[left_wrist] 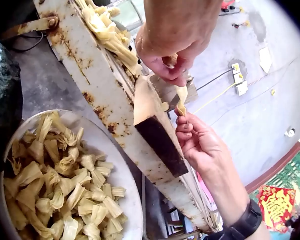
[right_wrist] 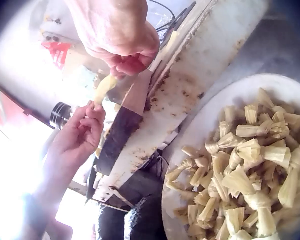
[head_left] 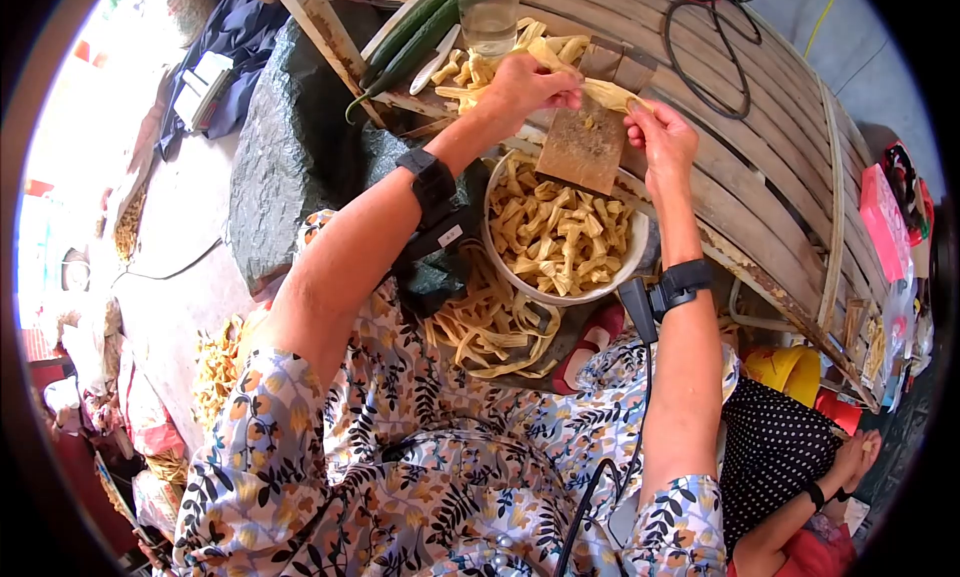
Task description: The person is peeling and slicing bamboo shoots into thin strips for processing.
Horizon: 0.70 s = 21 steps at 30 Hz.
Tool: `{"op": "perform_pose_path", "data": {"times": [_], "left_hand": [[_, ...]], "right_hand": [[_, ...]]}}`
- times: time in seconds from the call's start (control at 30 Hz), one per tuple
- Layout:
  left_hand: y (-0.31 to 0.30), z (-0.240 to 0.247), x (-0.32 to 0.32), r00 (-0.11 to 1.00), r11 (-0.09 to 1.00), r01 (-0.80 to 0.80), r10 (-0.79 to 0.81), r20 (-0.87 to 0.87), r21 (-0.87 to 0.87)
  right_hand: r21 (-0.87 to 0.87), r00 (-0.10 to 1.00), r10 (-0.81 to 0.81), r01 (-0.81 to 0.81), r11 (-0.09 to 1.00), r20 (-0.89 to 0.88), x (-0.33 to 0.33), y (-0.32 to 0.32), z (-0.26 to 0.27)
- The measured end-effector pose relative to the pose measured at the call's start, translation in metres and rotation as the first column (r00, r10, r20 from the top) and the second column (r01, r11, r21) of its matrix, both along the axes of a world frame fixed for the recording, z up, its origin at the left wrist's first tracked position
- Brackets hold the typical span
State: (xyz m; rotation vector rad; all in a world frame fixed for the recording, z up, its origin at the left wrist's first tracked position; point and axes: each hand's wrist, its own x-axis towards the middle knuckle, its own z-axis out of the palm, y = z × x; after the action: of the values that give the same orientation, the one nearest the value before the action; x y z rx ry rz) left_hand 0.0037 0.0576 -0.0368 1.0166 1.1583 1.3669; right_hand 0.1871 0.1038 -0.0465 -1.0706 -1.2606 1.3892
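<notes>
A pale yellow strip (head_left: 606, 95) is stretched between the two hands above a small wooden board (head_left: 582, 149). The left hand (head_left: 528, 85) pinches one end, its fingers curled. The right hand (head_left: 664, 137) pinches the other end between thumb and fingers. In the left wrist view the twisted strip (left_wrist: 181, 100) runs from the left hand (left_wrist: 176, 55) down to the right hand (left_wrist: 202, 142). A white bowl (head_left: 640, 239) below the board holds many knotted yellow pieces (head_left: 560, 232).
More yellow strips (head_left: 475, 72) lie behind the left hand, beside a glass of liquid (head_left: 487, 17) and green cucumbers (head_left: 420, 37). A black cable (head_left: 690, 72) crosses the slatted tabletop (head_left: 770, 147). Long strips (head_left: 490, 327) hang below the bowl. Another person's arm (head_left: 790, 522) is at lower right.
</notes>
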Motion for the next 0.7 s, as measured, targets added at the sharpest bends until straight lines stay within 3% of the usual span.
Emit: {"op": "perform_pose_path", "data": {"times": [0.17,0.27,0.33,0.47,0.5,0.7], "left_hand": [[0.0,-0.012,0.003,0.998,0.999,-0.017,0.014,-0.065,-0.044],[-0.008,-0.01,-0.002,0.999,0.997,-0.034,0.033,-0.024,-0.072],[-0.016,-0.013,-0.013,0.998,0.995,-0.06,0.062,0.016,-0.078],[-0.028,-0.005,-0.028,0.946,0.979,0.204,-0.2,0.254,0.009],[-0.033,-0.002,-0.03,0.947,0.965,0.261,-0.254,0.199,-0.007],[-0.046,-0.001,-0.035,0.911,0.94,0.34,-0.32,0.26,-0.032]], "right_hand": [[0.196,0.974,-0.091,0.05,0.979,0.209,-0.007,-0.006,-0.012],[0.307,0.871,-0.224,0.089,0.947,0.438,0.005,-0.012,-0.01],[0.19,0.92,-0.163,0.099,0.977,0.356,0.026,-0.013,-0.015],[0.05,0.975,-0.043,0.032,0.998,0.218,0.044,-0.026,-0.006],[0.025,0.981,-0.02,0.016,1.0,0.194,0.047,-0.031,0.002],[-0.067,0.995,0.031,-0.025,0.997,0.099,0.055,-0.038,0.017]]}}
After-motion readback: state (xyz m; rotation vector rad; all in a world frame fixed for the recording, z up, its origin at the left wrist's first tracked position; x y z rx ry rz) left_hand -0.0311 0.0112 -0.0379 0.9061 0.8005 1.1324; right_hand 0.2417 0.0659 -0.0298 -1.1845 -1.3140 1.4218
